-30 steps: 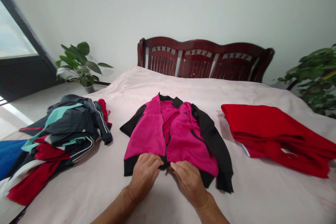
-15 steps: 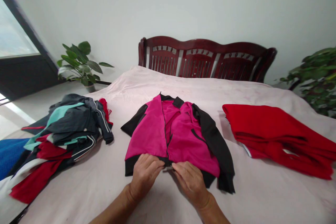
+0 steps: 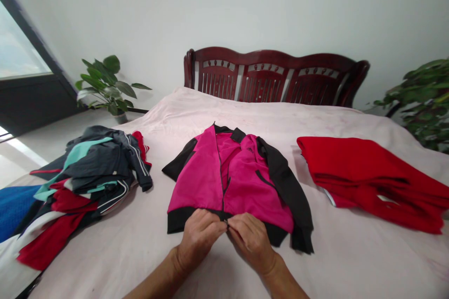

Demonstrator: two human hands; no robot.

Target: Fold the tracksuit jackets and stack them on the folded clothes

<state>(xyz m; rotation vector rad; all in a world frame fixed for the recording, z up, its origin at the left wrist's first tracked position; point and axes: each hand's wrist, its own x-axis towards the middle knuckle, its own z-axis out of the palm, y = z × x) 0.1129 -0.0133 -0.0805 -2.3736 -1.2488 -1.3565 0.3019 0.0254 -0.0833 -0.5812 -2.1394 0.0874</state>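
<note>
A magenta jacket [image 3: 199, 173] with black sleeves, collar and hem lies front side up on the bed, its collar pointing away from me. Its front hangs apart along the zipper [image 3: 222, 182], except near the bottom. At the hem, my left hand [image 3: 201, 231] pinches the lower end of the zipper from the left side. Opposite it, my right hand [image 3: 250, 238] pinches the other side of the same zipper end. The fingertips of both hands nearly meet, and they partly hide the zipper's ends.
A loose heap of dark, teal, red and white clothes [image 3: 101, 163] lies at the left. On the right is a stack of folded red clothes [image 3: 351, 163]. The pink bedsheet [image 3: 224, 112] reaches a dark red wooden headboard [image 3: 266, 77]. Potted plants [image 3: 108, 84] stand at both sides.
My hands have drawn closer together at the jacket's hem, bringing the two zipper ends up against each other. The jacket and both clothes piles stay in place.
</note>
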